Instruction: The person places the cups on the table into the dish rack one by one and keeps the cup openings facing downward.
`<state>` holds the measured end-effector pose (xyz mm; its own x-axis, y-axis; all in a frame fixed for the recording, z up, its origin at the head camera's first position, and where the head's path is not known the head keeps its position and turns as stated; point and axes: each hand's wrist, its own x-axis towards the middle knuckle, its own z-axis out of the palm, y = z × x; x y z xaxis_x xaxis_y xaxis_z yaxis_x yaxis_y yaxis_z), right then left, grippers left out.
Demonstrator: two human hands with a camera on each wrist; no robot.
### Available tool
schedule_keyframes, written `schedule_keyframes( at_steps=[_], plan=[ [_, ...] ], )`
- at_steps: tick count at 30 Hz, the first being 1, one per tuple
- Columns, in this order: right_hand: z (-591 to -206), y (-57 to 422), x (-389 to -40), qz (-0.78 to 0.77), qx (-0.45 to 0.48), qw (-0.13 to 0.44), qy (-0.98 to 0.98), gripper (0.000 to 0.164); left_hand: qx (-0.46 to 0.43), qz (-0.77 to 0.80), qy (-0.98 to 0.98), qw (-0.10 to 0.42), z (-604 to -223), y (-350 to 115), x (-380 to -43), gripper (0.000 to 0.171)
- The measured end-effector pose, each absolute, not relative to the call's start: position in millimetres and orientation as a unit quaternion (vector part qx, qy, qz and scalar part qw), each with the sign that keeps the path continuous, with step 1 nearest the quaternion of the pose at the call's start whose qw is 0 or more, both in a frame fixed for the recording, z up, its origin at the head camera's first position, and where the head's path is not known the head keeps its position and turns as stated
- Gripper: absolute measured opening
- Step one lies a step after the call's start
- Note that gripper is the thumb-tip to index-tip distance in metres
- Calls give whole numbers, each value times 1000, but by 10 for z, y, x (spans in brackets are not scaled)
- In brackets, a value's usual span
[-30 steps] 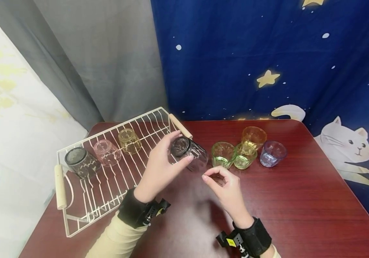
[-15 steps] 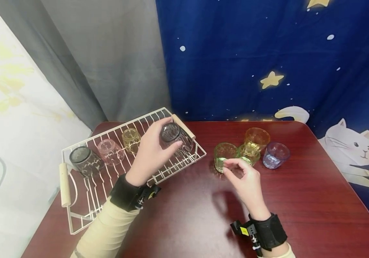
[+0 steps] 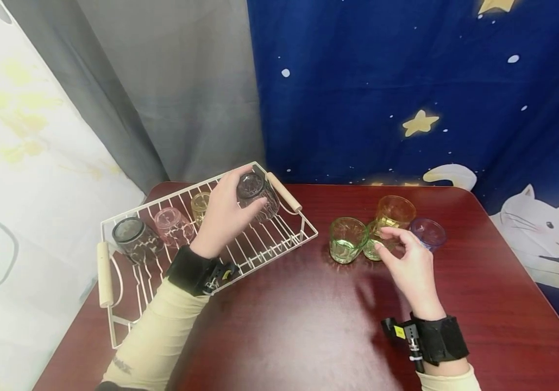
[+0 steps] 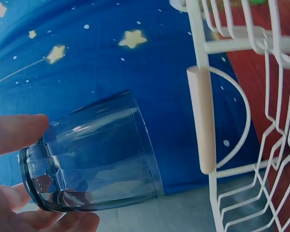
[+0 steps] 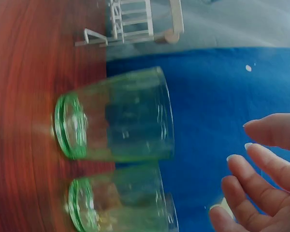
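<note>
Smoky glass [image 3: 258, 196] now carried over wire rack [image 3: 279, 239], gripped in left hand [image 3: 223, 217]. Right hand [image 3: 408, 263] shifted toward second green glass [image 3: 372, 247], fingers loosely curled, grasping nothing yet.

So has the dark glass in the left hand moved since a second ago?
Yes. The left hand carried the dark glass from above the table to over the rack.

Left hand holding a smoky glass beside a wire rack

The left hand [image 4: 12, 193] grips a dark tinted glass [image 4: 89, 157] by its thick base, tilted on its side. Just right of it is the white wire rack [image 4: 261, 116] with its wooden handle [image 4: 201, 118], before a starry blue cloth [image 4: 87, 53].
</note>
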<state>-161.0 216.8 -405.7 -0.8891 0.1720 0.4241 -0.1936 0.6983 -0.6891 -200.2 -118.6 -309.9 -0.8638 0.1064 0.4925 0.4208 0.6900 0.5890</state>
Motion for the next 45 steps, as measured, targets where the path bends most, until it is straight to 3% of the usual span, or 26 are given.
schedule_keyframes(
  at_steps=[26,45],
  plan=[
    [-4167,2731,-1873,314,-14,160,-936,55,-83,-336,-927,145,-3232,-1419,-2376,67],
    [-4350,2817,-2038,252,5,166,-953,48,-50,-306,-944,112,-3409,-1556,-2637,67]
  ],
)
